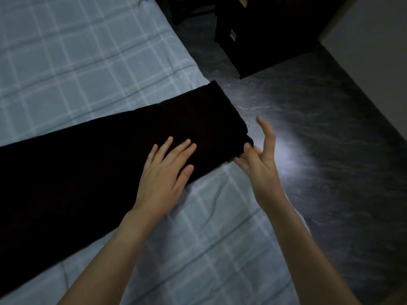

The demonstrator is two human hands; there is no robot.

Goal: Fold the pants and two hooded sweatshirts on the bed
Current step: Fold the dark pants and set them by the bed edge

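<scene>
The left grip lies flat, released, on the dark pants, pinning them to the bed so the right grip, pinching their end corner, can fold.

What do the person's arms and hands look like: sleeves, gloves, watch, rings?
Nothing is worn. The left hand and right hand have no gloves or rings. Both forearms are uncovered down to the frame edge, with no sleeves, watch or bracelet in view. The light is dim, so small marks can't be ruled out.
</scene>
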